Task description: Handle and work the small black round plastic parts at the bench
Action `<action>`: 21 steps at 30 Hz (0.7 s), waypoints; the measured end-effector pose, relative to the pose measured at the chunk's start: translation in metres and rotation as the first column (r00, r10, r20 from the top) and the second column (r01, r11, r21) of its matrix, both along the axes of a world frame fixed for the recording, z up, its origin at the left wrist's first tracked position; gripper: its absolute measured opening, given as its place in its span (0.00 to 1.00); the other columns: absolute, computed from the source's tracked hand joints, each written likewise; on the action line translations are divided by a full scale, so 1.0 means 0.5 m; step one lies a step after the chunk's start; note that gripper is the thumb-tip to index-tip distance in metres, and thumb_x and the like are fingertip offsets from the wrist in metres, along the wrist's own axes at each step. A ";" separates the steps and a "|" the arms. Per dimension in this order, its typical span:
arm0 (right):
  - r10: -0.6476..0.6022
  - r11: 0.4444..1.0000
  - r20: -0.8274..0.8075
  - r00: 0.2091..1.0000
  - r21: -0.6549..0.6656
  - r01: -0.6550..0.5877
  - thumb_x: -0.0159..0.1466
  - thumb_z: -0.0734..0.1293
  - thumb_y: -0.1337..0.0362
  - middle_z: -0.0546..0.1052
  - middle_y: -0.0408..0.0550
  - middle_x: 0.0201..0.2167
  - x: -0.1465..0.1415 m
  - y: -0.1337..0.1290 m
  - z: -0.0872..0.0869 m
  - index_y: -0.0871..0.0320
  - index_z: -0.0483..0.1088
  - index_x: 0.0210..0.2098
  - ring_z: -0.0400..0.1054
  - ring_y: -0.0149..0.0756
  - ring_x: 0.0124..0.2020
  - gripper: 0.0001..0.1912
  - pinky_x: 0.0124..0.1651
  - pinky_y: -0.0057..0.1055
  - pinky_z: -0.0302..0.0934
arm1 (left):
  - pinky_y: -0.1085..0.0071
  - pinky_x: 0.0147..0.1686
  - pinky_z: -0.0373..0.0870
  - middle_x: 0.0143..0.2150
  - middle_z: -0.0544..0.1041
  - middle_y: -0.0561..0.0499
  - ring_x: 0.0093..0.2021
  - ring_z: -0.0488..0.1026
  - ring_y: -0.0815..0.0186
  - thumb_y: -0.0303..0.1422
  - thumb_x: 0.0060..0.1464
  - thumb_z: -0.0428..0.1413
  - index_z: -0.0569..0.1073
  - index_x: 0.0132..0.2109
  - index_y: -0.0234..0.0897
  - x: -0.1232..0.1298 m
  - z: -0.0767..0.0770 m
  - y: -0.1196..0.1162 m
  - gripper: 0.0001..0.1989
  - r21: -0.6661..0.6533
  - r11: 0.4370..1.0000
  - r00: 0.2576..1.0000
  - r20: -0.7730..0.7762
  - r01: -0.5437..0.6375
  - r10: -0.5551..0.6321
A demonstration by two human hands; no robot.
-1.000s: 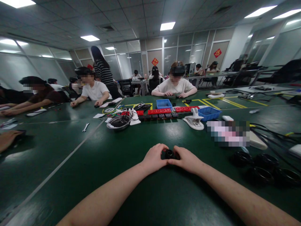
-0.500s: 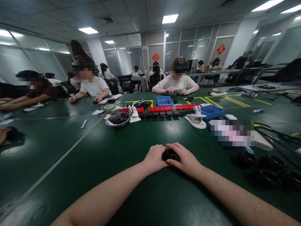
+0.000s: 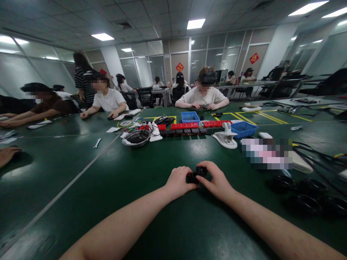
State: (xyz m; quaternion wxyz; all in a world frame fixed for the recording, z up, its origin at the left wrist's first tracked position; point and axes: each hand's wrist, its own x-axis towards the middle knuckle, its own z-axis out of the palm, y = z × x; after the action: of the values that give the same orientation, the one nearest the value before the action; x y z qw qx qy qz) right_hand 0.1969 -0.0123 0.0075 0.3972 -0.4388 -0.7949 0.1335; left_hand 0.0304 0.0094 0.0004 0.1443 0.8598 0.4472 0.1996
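Near the middle of the green table (image 3: pixel 130 224), my left hand (image 3: pixel 180 181) is closed around a small black part (image 3: pixel 191 177) that rests low, close to the tabletop. Just to its right, my right hand (image 3: pixel 217 180) pinches a black round piece (image 3: pixel 201 171) between thumb and fingers. The round piece is a little higher than the part in my left hand; whether the two touch is hard to tell. Several black rings (image 3: pixel 306 204) lie on the table at the right.
Ahead are a metal bowl (image 3: pixel 136 138), red power strips (image 3: pixel 184 125), a white clip stand (image 3: pixel 226 136) and blue trays (image 3: pixel 243 129). Black cables run at the right. A wrench (image 3: pixel 97 143) lies left. People sit around the table; one hand (image 3: pixel 9 155) shows at the far left.
My right hand has lifted slightly with the black round piece, which now shows apart from the part in my left hand. My left hand has barely moved.
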 end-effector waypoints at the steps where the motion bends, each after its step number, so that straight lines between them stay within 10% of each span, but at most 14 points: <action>1: -0.024 1.000 -0.033 0.999 -0.011 0.024 0.53 0.62 0.66 0.66 0.49 0.36 0.002 0.003 -0.004 0.57 0.60 0.39 0.61 0.37 0.39 0.13 0.42 0.36 0.57 | 0.71 0.32 0.59 0.32 0.69 0.53 0.34 0.65 0.64 0.46 0.38 0.55 0.66 0.33 0.37 -0.001 0.000 0.001 0.19 -0.006 1.000 1.000 0.011 -0.014 0.014; 21: -0.215 0.948 0.032 0.976 -0.233 0.217 0.52 0.60 0.65 0.67 0.46 0.32 0.017 0.036 -0.030 0.58 0.58 0.35 0.63 0.34 0.34 0.10 0.39 0.33 0.58 | 0.68 0.36 0.60 0.34 0.70 0.52 0.37 0.66 0.63 0.45 0.40 0.54 0.67 0.37 0.39 -0.015 -0.004 0.017 0.18 0.005 0.990 0.989 0.034 -0.143 0.143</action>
State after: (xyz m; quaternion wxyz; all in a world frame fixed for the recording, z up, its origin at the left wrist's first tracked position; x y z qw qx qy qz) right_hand 0.2054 0.0056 -0.0077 0.3521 -0.5674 -0.7221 0.1809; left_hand 0.0229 0.0181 -0.0014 0.1340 0.8225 0.5046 0.2257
